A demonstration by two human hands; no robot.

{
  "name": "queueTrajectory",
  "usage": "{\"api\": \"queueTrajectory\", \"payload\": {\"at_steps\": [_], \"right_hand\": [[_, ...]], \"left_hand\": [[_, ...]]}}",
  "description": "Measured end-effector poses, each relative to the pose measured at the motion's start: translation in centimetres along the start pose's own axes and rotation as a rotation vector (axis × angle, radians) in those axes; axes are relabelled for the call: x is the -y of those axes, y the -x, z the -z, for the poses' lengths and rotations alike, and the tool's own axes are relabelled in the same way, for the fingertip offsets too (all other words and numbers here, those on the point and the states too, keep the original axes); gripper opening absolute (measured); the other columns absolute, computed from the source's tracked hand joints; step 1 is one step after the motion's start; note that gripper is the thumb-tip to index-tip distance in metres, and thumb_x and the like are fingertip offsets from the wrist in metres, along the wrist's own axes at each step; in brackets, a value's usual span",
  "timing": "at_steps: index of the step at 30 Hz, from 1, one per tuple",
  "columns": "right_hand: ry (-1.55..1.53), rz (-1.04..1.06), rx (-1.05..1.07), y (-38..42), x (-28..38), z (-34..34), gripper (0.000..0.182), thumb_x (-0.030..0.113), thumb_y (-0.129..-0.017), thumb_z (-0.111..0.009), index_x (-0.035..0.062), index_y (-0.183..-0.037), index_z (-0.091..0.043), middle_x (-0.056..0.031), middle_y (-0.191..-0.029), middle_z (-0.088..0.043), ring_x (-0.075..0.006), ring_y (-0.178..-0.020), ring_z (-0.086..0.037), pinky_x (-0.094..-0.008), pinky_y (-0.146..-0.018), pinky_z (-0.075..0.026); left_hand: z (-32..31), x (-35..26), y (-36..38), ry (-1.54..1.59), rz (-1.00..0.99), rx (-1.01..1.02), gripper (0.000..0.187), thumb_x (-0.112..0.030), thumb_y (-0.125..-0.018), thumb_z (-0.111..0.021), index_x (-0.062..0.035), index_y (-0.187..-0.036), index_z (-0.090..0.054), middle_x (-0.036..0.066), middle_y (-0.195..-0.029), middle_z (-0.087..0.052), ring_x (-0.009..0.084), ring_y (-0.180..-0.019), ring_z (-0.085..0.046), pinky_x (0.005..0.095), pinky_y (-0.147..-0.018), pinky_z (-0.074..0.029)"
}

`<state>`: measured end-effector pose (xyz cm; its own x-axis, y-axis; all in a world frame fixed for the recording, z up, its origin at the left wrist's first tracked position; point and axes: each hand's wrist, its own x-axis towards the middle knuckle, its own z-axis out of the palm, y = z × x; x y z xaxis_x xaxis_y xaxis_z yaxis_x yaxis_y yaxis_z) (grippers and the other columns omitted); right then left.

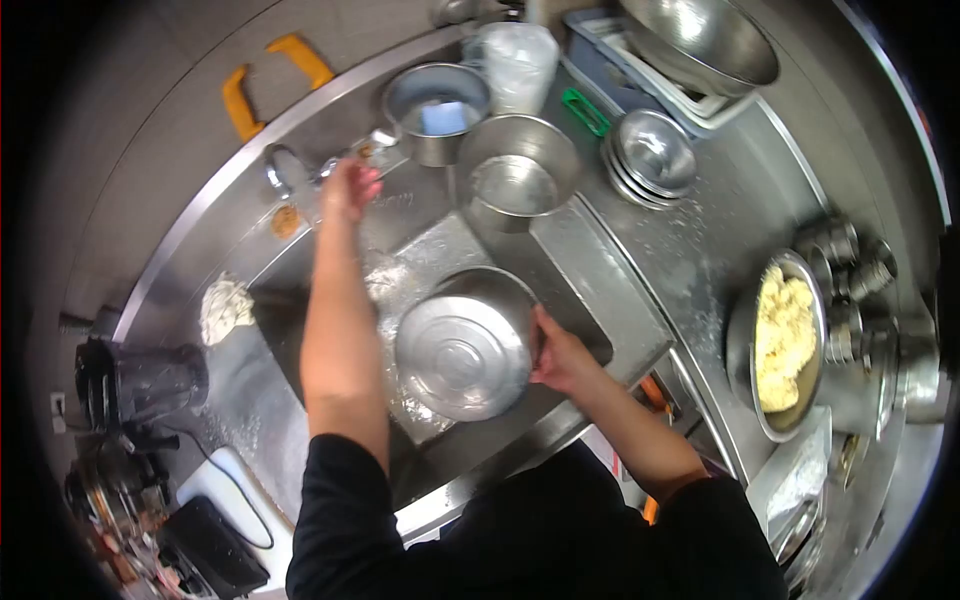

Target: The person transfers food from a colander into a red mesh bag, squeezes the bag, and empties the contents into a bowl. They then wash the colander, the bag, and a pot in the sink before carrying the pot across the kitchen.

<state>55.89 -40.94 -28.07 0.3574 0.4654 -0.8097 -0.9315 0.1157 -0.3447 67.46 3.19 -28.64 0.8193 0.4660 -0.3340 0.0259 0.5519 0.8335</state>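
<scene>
My right hand [560, 352] grips a steel pot [464, 356] by its right side, fingers wrapped around the wall. The pot is tilted over the sink [440, 245], its round, ring-marked base facing up towards me. My left hand [352, 192] is stretched forward beside the tap [282, 170] at the back of the sink; its fingers are blurred and partly turned away. Behind the held pot stands another steel pot [517, 172]. Farther back is a smaller one [437, 140] with a blue sponge [444, 118] in it.
Stacked steel bowls [652, 160] stand on the right counter, near a grey crate [625, 75] with a large bowl [705, 45] on it. An oval bowl of yellow crumbly food [785, 340] is farther right. A whitish cloth [227, 308] and a dark blender-like jug [150, 380] lie left.
</scene>
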Motion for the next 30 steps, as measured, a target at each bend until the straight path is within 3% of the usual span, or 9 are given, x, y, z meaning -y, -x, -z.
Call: {"api": "queueTrajectory", "payload": {"at_steps": [5, 11, 12, 13, 15, 17, 22, 26, 30], "right_hand": [[-0.03, -0.047, 0.063, 0.1, -1.1, 0.1, 0.051, 0.067, -0.086, -0.058, 0.0275, -0.118, -0.052, 0.0027, -0.109, -0.059, -0.0193, -0.094, -0.054, -0.0343, -0.063, -0.041], [-0.075, -0.007, 0.15, 1.2, -1.0, -2.6, 0.051, 0.069, -0.087, -0.054, 0.0281, -0.118, -0.051, 0.0024, -0.112, -0.06, -0.0189, -0.087, -0.053, -0.0318, -0.054, -0.035], [-0.078, -0.028, 0.306, 1.4, -0.4, -2.6, 0.053, 0.066, -0.088, -0.055, 0.0251, -0.122, -0.052, 0.0009, -0.117, -0.06, -0.0193, -0.094, -0.055, -0.0338, -0.059, -0.041], [-0.084, -0.056, 0.462, 1.5, 0.1, -2.8, 0.055, 0.064, -0.089, -0.055, 0.0222, -0.126, -0.053, -0.0006, -0.122, -0.061, -0.0197, -0.1, -0.057, -0.0357, -0.064, -0.047], [-0.094, 0.02, 0.393, 5.3, 1.5, -7.5, 0.053, 0.05, -0.093, -0.054, 0.014, -0.132, -0.053, -0.003, -0.131, -0.059, -0.0229, -0.119, -0.055, -0.0447, -0.091, -0.05], [-0.097, 0.121, 0.66, 7.4, 3.6, -9.5, 0.055, 0.046, -0.094, -0.054, 0.0113, -0.137, -0.049, -0.0051, -0.137, -0.055, -0.0259, -0.128, -0.049, -0.0487, -0.111, -0.037], [-0.173, 0.259, 0.713, 12.5, 7.0, -14.2, 0.055, 0.04, -0.095, -0.052, 0.0085, -0.139, -0.046, -0.0072, -0.139, -0.053, -0.0267, -0.13, -0.048, -0.0514, -0.109, -0.036], [-0.101, 0.158, 0.623, 7.2, 4.7, -14.0, 0.042, 0.047, -0.097, -0.048, 0.0145, -0.121, -0.059, -0.003, -0.117, -0.065, -0.0254, -0.097, -0.061, -0.0415, -0.071, -0.052], [0.092, -0.096, 0.401, -3.7, -2.3, -4.6, 0.05, 0.07, -0.091, -0.039, 0.0237, -0.086, -0.057, 0.0023, -0.073, -0.055, -0.0173, -0.062, -0.047, -0.0327, -0.048, -0.034]], "left_hand": [[0.0, -3.7, 4.9, -0.094, -0.057, -0.037, 0.025, -0.029, -0.09, -0.064, -0.0085, -0.105, -0.062, 0.004, -0.09, -0.067, 0.0183, -0.084, -0.067, 0.0325, -0.072, -0.054], [8.2, 3.4, 11.9, -1.044, 0.019, 0.017, 0.034, -0.036, -0.094, -0.054, -0.0074, -0.106, -0.069, 0.013, -0.1, -0.07, 0.0251, -0.084, -0.067, 0.0385, -0.079, -0.053], [11.6, 8.1, 13.1, -1.617, -0.428, 0.209, 0.039, -0.035, -0.093, -0.052, -0.005, -0.111, -0.069, 0.02, -0.106, -0.069, 0.0319, -0.092, -0.068, 0.0415, -0.085, -0.052], [9.2, 9.9, 18.5, -1.545, 0.024, 0.082, 0.037, -0.028, -0.088, -0.054, -0.0039, -0.111, -0.07, 0.022, -0.111, -0.068, 0.0359, -0.1, -0.066, 0.0455, -0.088, -0.05], [15.7, 21.7, 22.2, -1.212, -0.257, 0.172, 0.055, -0.038, -0.091, -0.059, -0.0012, -0.132, -0.055, 0.024, -0.13, -0.058, 0.0351, -0.114, -0.06, 0.0423, -0.1, -0.044], [7.6, 18.4, 31.1, -1.539, 0.319, -0.041, 0.063, -0.053, -0.1, -0.036, -0.0006, -0.105, -0.07, 0.023, -0.115, -0.066, 0.0402, -0.105, -0.063, 0.0479, -0.092, -0.048], [2.9, 18.0, 43.0, -1.539, 0.301, -0.187, 0.049, -0.042, -0.099, -0.043, -0.001, -0.103, -0.07, 0.022, -0.109, -0.068, 0.0381, -0.105, -0.064, 0.0474, -0.092, -0.048], [3.6, 19.5, 47.9, -1.475, 0.235, -0.381, 0.032, -0.028, -0.096, -0.052, -0.0034, -0.11, -0.067, 0.021, -0.108, -0.067, 0.0381, -0.104, -0.063, 0.0468, -0.09, -0.049], [4.5, 19.9, 52.1, -1.359, -0.139, -0.537, 0.037, -0.019, -0.093, -0.055, -0.0071, -0.129, -0.056, 0.019, -0.118, -0.064, 0.0329, -0.113, -0.059, 0.0459, -0.104, -0.041]]}}
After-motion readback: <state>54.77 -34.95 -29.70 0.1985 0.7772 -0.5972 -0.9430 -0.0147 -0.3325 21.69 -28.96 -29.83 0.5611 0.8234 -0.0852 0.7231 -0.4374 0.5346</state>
